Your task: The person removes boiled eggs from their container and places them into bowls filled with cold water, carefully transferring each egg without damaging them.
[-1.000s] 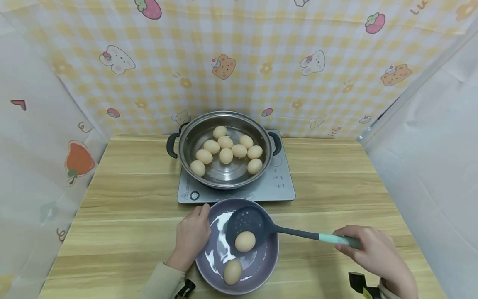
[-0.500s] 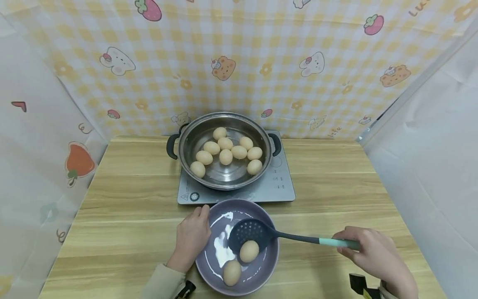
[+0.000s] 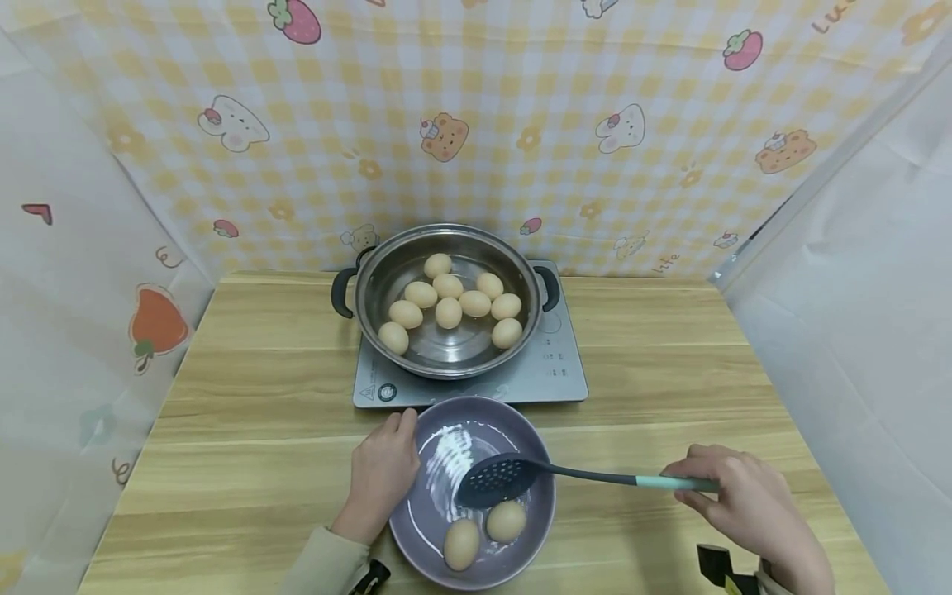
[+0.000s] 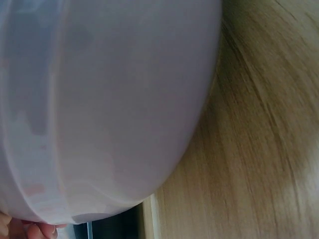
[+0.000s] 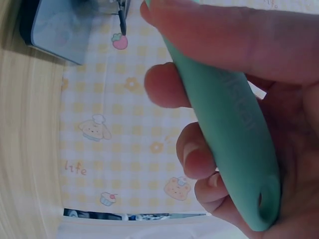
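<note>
A purple plate (image 3: 531, 558) with a raised rim stands at the front of the table, holding two brown eggs, one egg (image 3: 462, 545) at the left and the other egg (image 3: 506, 521) beside it. My left hand (image 3: 383, 467) pinches the plate's left rim; the left wrist view is filled by the plate's outer wall (image 4: 124, 99). In my right hand (image 3: 736, 496) is the mint handle (image 5: 229, 129) of a dark skimmer, fingers and thumb round it. The skimmer's perforated head (image 3: 494, 481) is tilted over the plate, just behind the right egg, with no egg on it.
Behind the plate a steel pot (image 3: 454, 355) with black handles and several eggs sits on a grey induction cooktop (image 3: 558, 380). Its front edge is close to the plate. A checked cloth (image 3: 528, 99) hangs behind the wooden table (image 3: 260, 413), with white side walls.
The egg on the skimmer has rolled off onto the plate, toward the front right. The skimmer head has tipped over and moved slightly forward. My left hand has stayed at the rim.
</note>
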Motion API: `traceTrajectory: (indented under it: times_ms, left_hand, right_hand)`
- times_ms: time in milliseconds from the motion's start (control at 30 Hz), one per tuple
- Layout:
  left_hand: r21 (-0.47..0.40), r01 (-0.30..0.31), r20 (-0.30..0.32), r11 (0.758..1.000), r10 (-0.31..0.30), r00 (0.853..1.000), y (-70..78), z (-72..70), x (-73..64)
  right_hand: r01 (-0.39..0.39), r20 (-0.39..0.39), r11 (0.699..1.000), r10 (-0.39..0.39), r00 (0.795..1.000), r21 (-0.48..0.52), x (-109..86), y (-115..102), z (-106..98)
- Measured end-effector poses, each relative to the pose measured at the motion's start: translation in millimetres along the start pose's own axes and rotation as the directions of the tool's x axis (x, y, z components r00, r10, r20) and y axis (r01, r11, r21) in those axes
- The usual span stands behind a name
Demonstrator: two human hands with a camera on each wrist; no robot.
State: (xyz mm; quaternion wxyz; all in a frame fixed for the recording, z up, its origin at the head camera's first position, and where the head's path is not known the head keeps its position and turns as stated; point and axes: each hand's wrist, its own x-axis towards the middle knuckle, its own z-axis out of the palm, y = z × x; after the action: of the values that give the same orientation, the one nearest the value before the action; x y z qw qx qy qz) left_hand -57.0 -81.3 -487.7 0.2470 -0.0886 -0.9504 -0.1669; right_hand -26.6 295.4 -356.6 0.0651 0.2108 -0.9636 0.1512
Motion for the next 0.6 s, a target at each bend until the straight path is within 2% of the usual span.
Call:
traceTrajectory:
  times_ms: [333, 467, 600]
  left_hand:
    - [0.007, 0.012, 0.024, 1.0, -0.012, 1.0, 0.3, -1.2, -0.1]
    - [0.005, 0.023, 0.041, 1.0, -0.023, 0.999, 0.9, -2.0, 0.1]
    - [-0.005, 0.031, 0.051, 1.0, -0.031, 0.998, 1.6, -3.2, 0.4]
  right_hand:
    - [0.069, -0.085, 0.998, -0.067, 0.994, 0.016, 2.9, 5, -1]
    - [0.095, -0.088, 0.991, -0.087, 0.992, 0.09, 4.4, 8, -2]
    - [0.12, -0.068, 0.973, -0.108, 0.992, 0.2, 8.8, 10, -3]
